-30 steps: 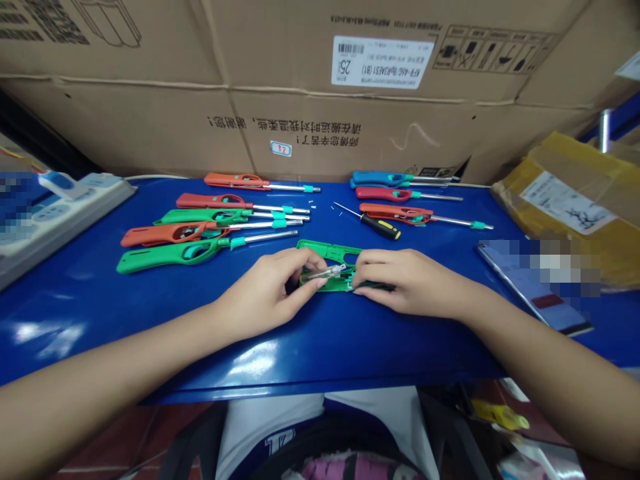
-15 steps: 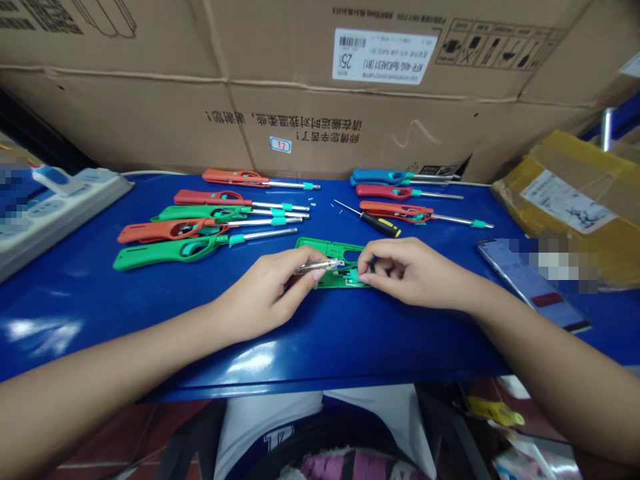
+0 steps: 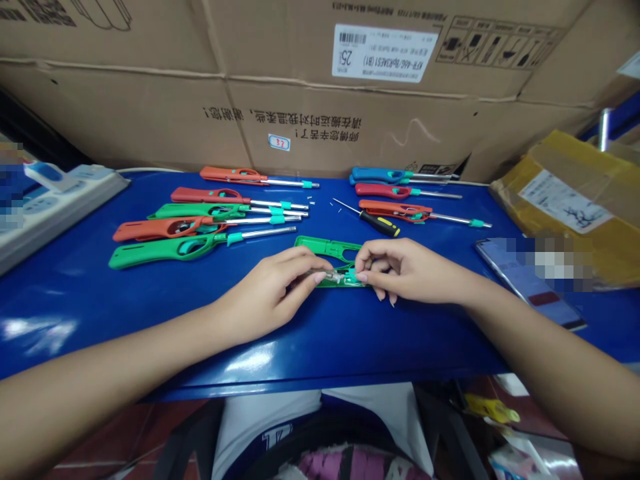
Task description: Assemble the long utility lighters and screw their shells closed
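Note:
The green lighter casing (image 3: pixel 320 245) lies opened in two halves on the blue table, its inner side showing. My left hand (image 3: pixel 283 280) pinches a clear fuel tank (image 3: pixel 327 273) with a pale fitting at its right end, just over the near half. My right hand (image 3: pixel 400 270) has thumb and forefinger closed on a teal trigger (image 3: pixel 351 274) at the right part of that half. The tank's tip and the trigger are close together; whether they touch I cannot tell. Fingers hide part of both pieces.
Several long-necked lighters (image 3: pixel 160 252) lie at the left, more (image 3: pixel 395 209) at the right back. A black-and-yellow screwdriver (image 3: pixel 380 224) and tiny screws sit between them. A phone (image 3: pixel 525 287), a taped box (image 3: pixel 565 207) and a power strip (image 3: pixel 65 200) flank the table; a large carton (image 3: pixel 175 87) stands behind.
The fuel tank in my left hand has come down and tilted toward the near casing half. My right hand keeps hold of the trigger, its lower fingers now more extended. The view has shifted slightly.

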Demonstrator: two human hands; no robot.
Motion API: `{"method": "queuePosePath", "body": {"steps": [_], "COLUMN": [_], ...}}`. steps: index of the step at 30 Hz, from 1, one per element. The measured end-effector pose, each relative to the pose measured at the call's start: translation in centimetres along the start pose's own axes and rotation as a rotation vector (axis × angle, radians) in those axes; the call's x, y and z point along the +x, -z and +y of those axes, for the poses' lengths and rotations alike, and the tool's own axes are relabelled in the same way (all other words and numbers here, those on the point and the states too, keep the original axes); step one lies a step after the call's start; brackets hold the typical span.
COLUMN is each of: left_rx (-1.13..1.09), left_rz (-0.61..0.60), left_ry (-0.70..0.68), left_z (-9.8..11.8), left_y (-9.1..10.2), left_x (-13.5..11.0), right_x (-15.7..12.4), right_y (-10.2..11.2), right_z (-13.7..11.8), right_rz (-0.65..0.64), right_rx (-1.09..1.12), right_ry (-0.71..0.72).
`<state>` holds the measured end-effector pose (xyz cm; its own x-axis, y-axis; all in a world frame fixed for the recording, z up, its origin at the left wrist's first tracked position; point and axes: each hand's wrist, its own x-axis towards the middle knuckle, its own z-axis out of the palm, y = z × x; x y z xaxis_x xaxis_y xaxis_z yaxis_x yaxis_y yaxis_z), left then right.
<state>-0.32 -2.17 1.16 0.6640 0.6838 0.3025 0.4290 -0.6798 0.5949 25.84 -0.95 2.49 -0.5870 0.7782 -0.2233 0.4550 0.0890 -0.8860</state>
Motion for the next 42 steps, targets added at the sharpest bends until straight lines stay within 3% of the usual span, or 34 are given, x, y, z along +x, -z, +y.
{"method": "queuePosePath", "body": {"steps": [16,42], "left_rx": [-0.086,-0.082], "left_rz": [-0.008,-0.019], "left_ry": [0.011,0.024], "left_z": [-0.29,-0.15], "left_y": [-0.49,-0.40], "left_x": [-0.02,-0.03], "right_x": [-0.15,-0.27], "right_y": [-0.02,-0.05], "right_z": [0.11,-0.34], "right_rz": [-0.014,-0.007], "right_rx": [-0.136,-0.162], "right_ry": [0.054,0.109]}}
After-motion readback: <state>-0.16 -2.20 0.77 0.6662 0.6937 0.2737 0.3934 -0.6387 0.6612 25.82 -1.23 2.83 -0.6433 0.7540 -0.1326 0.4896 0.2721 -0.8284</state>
